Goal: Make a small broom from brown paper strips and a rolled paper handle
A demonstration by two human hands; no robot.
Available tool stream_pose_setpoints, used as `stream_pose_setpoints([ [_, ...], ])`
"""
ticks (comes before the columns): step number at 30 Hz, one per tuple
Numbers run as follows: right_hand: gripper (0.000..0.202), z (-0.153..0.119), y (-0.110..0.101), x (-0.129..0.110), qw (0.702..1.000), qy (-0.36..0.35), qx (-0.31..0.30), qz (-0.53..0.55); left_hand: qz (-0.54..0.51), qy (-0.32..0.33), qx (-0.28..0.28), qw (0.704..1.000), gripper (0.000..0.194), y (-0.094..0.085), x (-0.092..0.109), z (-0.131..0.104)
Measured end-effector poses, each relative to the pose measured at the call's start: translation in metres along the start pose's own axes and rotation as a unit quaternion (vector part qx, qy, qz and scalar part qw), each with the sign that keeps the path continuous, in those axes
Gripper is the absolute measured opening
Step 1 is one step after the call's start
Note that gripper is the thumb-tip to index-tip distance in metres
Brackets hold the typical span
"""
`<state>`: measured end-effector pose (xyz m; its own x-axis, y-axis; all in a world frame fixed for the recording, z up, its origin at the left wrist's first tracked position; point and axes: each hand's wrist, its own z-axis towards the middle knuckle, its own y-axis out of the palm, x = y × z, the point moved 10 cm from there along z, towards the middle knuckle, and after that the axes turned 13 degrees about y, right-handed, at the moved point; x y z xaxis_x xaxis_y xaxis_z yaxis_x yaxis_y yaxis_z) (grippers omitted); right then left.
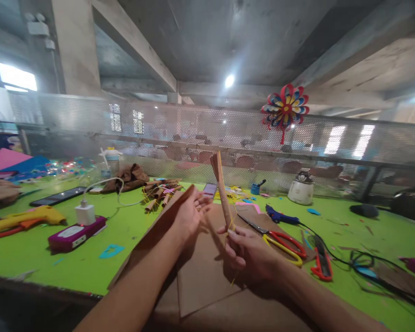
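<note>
My right hand point(244, 244) grips the lower end of a rolled brown paper bundle point(222, 189), which stands nearly upright with its slit strips at the top. Thin yellow string hangs around the bundle near my fingers. Left of it, my left hand point(192, 210) has its fingers apart, palm turned toward the bundle, and holds nothing. Both hands are above brown paper sheets point(204, 286) lying on the green table point(124, 276). Scissors point(283, 244) with red and yellow handles lie right of my right hand.
A purple power strip point(78, 234) and yellow glue gun point(31, 219) lie left. Brown paper rolls point(164, 196) sit behind my left hand. To the right are a blue glue gun point(281, 215), red-handled cutter point(321, 263), black cable and white pot point(300, 189).
</note>
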<state>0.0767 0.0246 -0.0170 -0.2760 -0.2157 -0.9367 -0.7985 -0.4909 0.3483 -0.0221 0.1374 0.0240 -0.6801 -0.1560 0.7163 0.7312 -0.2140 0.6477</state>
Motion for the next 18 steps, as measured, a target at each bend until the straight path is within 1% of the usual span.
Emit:
stream_pose_setpoints([
  [1, 0.028, 0.0, -0.001, 0.0, 1.0, 0.002, 0.004, 0.002, 0.007, 0.032, 0.055, 0.998, 0.022, -0.018, 0.013, 0.009],
  [2, 0.028, 0.0, -0.002, -0.001, 1.0, 0.004, 0.007, 0.003, 0.018, 0.047, 0.1, 0.994, 0.018, -0.033, 0.022, 0.014],
  [3, 0.028, 0.0, -0.003, -0.001, 1.0, 0.006, 0.009, 0.004, 0.025, 0.046, 0.108, 0.993, 0.018, -0.04, 0.027, 0.018],
  [4, 0.028, 0.0, -0.003, -0.001, 1.0, 0.007, 0.01, 0.005, 0.03, 0.039, 0.106, 0.993, 0.018, -0.042, 0.028, 0.02],
  [5, 0.027, 0.0, -0.003, -0.001, 1.0, 0.007, 0.01, 0.006, 0.034, 0.028, 0.097, 0.994, 0.018, -0.04, 0.025, 0.019],
  [6, 0.027, -0.001, -0.002, -0.002, 1.0, 0.006, 0.007, 0.008, 0.037, 0.01, 0.076, 0.996, 0.017, -0.034, 0.019, 0.016],
  [8, 0.026, -0.001, 0.001, -0.002, 1.0, 0.001, -0.006, 0.01, 0.037, -0.034, 0.011, 0.999, 0.019, -0.012, -0.001, 0.004],
  [9, 0.026, -0.001, 0.003, -0.002, 1.0, -0.001, -0.013, 0.01, 0.033, -0.067, -0.075, 0.994, 0.022, 0.01, -0.015, -0.006],
  [10, 0.026, -0.001, 0.004, -0.001, 1.0, -0.003, -0.02, 0.01, 0.032, -0.099, -0.139, 0.985, 0.028, 0.026, -0.028, -0.017],
  [12, 0.026, -0.001, 0.007, 0.001, 1.0, 0.001, -0.029, 0.01, 0.035, -0.132, -0.213, 0.967, 0.039, 0.045, -0.044, -0.035],
  [14, 0.026, -0.001, 0.009, 0.005, 0.999, 0.011, -0.035, 0.011, 0.049, -0.133, -0.238, 0.961, 0.042, 0.05, -0.049, -0.043],
  [18, 0.028, -0.001, 0.01, 0.007, 0.999, 0.022, -0.045, 0.015, 0.061, -0.117, -0.274, 0.953, 0.038, 0.052, -0.048, -0.048],
])
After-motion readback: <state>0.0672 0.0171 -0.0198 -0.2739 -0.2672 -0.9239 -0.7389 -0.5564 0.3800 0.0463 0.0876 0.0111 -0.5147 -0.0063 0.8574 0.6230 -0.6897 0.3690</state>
